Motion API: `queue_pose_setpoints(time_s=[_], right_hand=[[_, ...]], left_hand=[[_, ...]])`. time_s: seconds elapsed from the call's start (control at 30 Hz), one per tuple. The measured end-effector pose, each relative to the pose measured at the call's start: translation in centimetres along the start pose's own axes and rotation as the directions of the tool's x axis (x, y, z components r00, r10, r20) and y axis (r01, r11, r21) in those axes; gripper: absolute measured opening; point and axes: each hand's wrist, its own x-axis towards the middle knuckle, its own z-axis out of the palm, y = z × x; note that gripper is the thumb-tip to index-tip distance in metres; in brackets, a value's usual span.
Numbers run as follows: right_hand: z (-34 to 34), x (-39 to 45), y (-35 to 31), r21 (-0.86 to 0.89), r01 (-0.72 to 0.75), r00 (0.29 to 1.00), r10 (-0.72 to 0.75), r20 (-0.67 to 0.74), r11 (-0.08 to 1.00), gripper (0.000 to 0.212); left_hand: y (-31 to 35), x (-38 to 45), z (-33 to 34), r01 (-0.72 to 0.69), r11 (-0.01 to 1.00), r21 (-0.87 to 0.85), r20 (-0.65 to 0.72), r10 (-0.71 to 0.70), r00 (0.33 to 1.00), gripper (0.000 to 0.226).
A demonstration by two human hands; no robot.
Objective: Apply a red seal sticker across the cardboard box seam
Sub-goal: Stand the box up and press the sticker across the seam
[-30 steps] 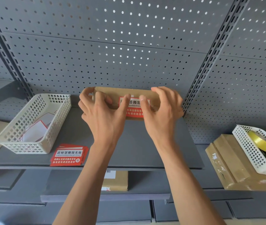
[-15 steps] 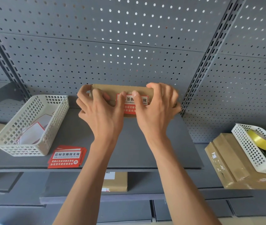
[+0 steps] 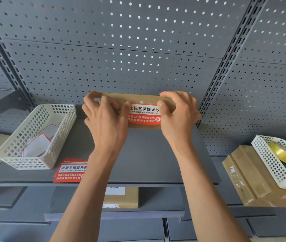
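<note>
Thumbs of both hands (image 3: 144,123) cover sticker (image 3: 144,114) ends on box (image 3: 135,98)

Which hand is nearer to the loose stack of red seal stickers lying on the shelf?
Left. The left hand grips the brown cardboard box directly behind the stack of red seal stickers; the right hand holds the box's other end, farther right.

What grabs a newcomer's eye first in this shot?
The red seal sticker at centre, stuck on the cardboard box standing on the grey shelf, with the left hand and right hand pressing at its two ends. Next, the stack of spare red stickers at the shelf's front left, beside a white basket. A yellow tape roll sits in another basket at far right.
</note>
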Motion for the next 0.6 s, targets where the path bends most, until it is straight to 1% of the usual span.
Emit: queue_pose_setpoints(time_s=[0.17,0.3,0.47,0.6], right_hand=[[-0.3,0.3,-0.2,0.005,-0.005,1.0,0.005,0.029,1.0,0.023],[-0.3,0.8,-0.3,0.006,-0.017,0.999,0.016,0.045,1.0,0.025],[-0.1,1.1,-0.6,0.033,-0.024,1.0,0.023,0.016,0.999,0.016],[-0.2,1.6,-0.5,-0.021,-0.001,0.998,0.003,0.057,1.0,0.017]], left_hand=[[0.1,0.4,-0.1,0.007,1.0,-0.006,0.031,-0.007,0.999,0.031],[0.5,0.8,0.0,0.026,1.0,-0.002,0.027,-0.026,0.999,0.029],[0.8,1.4,0.1,0.015,0.999,0.038,-0.008,-0.015,1.0,0.039],[0.6,1.8,0.2,-0.028,0.997,0.076,0.024,0.026,0.999,0.041]])
